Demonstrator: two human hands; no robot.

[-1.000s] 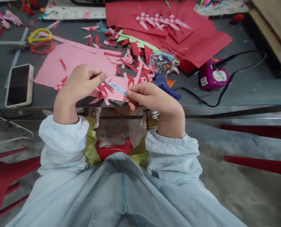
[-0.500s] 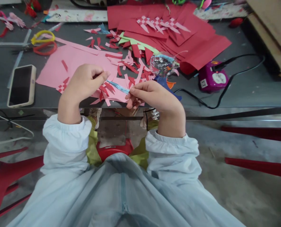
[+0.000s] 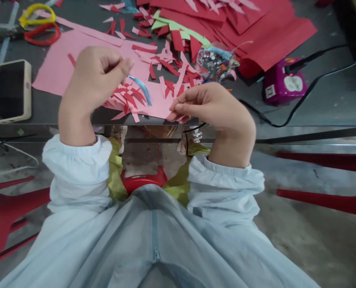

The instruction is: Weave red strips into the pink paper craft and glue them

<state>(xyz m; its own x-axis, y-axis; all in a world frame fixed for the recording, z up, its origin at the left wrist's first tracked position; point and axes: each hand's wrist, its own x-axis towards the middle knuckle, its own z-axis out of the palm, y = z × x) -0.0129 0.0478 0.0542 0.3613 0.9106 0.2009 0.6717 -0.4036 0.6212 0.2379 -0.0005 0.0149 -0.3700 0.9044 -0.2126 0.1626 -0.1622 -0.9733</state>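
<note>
My left hand (image 3: 95, 78) is closed in a pinch on a thin blue feather-like strip (image 3: 141, 87), which hangs free from its fingertips over the table's front edge. My right hand (image 3: 209, 108) hovers a little to the right with fingers curled and pressed together; whether anything is in them is hidden. Both hands sit above a pink paper sheet (image 3: 58, 68) littered with several red and pink paper strips (image 3: 166, 68).
A phone (image 3: 12, 91) lies at the left. Scissors with yellow and red handles (image 3: 37, 24) rest at the back left. A clear bag of small beads (image 3: 215, 62), a purple glue gun base (image 3: 281, 86) with black cord, and red paper sheets (image 3: 274, 36) lie right. Red stools stand on the floor.
The right hand has let go of the blue strip's end and the strip now dangles from the left hand alone. The view has shifted nearer and down the table.
</note>
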